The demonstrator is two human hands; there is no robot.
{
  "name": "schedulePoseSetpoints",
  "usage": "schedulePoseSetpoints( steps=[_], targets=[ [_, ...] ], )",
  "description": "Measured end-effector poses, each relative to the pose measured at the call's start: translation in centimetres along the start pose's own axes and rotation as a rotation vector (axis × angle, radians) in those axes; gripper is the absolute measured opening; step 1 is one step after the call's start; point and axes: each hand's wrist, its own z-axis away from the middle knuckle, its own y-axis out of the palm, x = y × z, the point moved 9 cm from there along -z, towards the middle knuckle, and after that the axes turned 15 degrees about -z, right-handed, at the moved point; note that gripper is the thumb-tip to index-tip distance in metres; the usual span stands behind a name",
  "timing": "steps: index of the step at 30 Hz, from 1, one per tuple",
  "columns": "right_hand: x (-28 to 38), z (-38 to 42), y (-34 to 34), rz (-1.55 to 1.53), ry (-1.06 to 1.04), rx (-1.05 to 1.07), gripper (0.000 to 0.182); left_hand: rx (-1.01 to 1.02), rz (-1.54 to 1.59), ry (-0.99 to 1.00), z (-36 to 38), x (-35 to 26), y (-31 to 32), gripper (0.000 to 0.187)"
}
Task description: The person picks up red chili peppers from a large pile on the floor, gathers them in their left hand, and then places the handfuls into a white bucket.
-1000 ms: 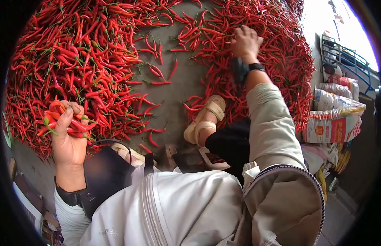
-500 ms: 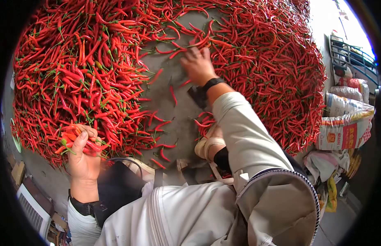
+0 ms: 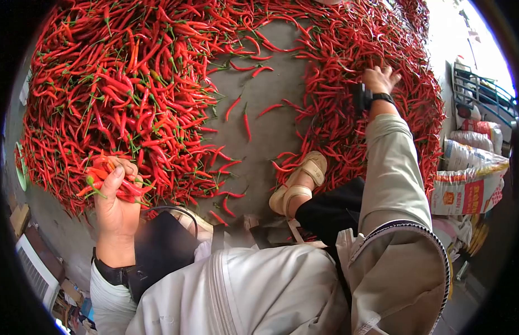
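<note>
Several red chili peppers [image 3: 132, 188] with green stems are gripped in my left hand [image 3: 117, 198], the thumb pressed over them. This hand is at the near edge of a large left heap of red chilies [image 3: 120, 89]. My right hand [image 3: 380, 80] lies over the right heap of chilies [image 3: 343, 61], fingers spread and nothing visible in them. Between the heaps runs a strip of grey floor [image 3: 273, 67] with scattered single chilies, one of them a straight chili [image 3: 246, 124] near the middle.
My sandalled foot [image 3: 312, 170] is beside the right heap's near edge. Printed sacks [image 3: 466, 192] stand along the right side, below a blue railing [image 3: 485, 89]. A white slatted panel [image 3: 36, 273] lies at the lower left.
My right hand has moved right, from the floor strip's edge onto the right heap, with fingers spreading. My left hand still holds its chilies in nearly the same place.
</note>
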Motion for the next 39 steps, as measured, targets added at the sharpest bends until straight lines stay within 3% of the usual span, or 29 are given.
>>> schedulePoseSetpoints(
  steps=[2, 4, 5, 6, 7, 8, 10, 12, 14, 16, 18, 22, 26, 28, 30, 34, 35, 36, 38, 39],
  targets=[
    [-2.2, 0.5, -0.3, -0.047, 0.089, -0.038, 0.034, 0.008, -0.011, 0.002, 0.2, 0.0, -0.5, 0.015],
    [-1.0, 1.1, -1.4, -0.077, -0.016, -0.260, 0.030, 0.010, -0.013, 0.001, 0.4, 0.2, -0.9, 0.014],
    [1.2, 1.9, -1.8, -0.140, -0.213, -0.493, 0.027, 0.007, -0.025, -0.006, 0.4, 0.3, -1.1, 0.014],
    [4.9, 3.8, -2.9, -0.297, -0.418, -0.512, 0.028, 0.021, -0.023, -0.004, 0.5, 0.2, -1.0, 0.014],
    [9.6, 5.8, -3.3, -0.266, -0.587, -0.476, 0.029, 0.012, -0.016, -0.011, 0.4, 0.2, -1.0, 0.012],
    [14.3, 8.0, -2.2, -0.305, -0.848, -0.669, 0.029, 0.003, -0.009, -0.016, 0.4, 0.1, -1.0, 0.011],
    [22.8, 14.9, -3.2, -0.540, -1.008, -0.635, 0.029, 0.000, 0.022, -0.032, 0.4, 0.0, -0.9, 0.011],
    [29.8, 21.8, -5.1, -0.872, -1.394, -0.437, 0.032, -0.018, 0.046, -0.026, 0.5, -0.2, -1.0, 0.012],
    [34.1, 27.2, -7.7, -1.014, -1.470, -0.486, 0.035, 0.010, 0.050, -0.015, 0.5, -0.3, -0.9, 0.012],
    [36.1, 29.1, -8.9, -1.163, -1.378, -0.470, 0.036, -0.002, 0.067, -0.009, 0.4, -0.4, -1.1, 0.014],
    [36.9, 28.7, -8.5, -1.122, -1.302, -0.429, 0.036, 0.000, 0.064, -0.011, 0.3, -0.3, -1.1, 0.014],
    [36.0, 26.5, -6.9, -0.719, -1.350, -0.415, 0.031, 0.009, 0.081, -0.019, 0.2, -0.2, -1.0, 0.013],
    [33.4, 23.2, -5.6, -0.694, -1.322, -0.502, 0.028, -0.015, 0.087, -0.010, 0.4, -0.4, -1.3, 0.013],
    [33.3, 20.2, -4.0, -0.455, -1.147, -0.409, 0.028, -0.026, 0.050, 0.012, 0.7, -0.8, -1.5, 0.014],
    [31.9, 16.5, -2.2, -0.472, -1.024, -0.462, 0.029, 0.023, 0.088, -0.007, 0.8, -0.7, -1.5, 0.015],
    [28.1, 13.4, -3.9, -0.418, -0.856, -0.373, 0.042, -0.067, 0.014, 0.014, 0.9, -1.2, -2.0, 0.014],
    [28.1, 11.9, -4.2, -0.443, -0.805, -0.270, 0.038, -0.064, 0.024, 0.012, 0.8, -1.1, -1.9, 0.015],
    [27.9, 12.6, -6.1, -0.530, -0.800, -0.236, 0.037, -0.057, 0.033, 0.010, 0.7, -1.0, -1.7, 0.016],
    [29.5, 14.6, -9.5, -0.747, -0.987, -0.563, 0.040, -0.031, 0.048, -0.008, 0.5, -0.6, -1.7, 0.016],
    [31.3, 15.8, -10.4, -0.812, -1.089, -0.576, 0.043, -0.036, 0.061, -0.021, 0.3, -0.4, -1.7, 0.017]
  ],
)
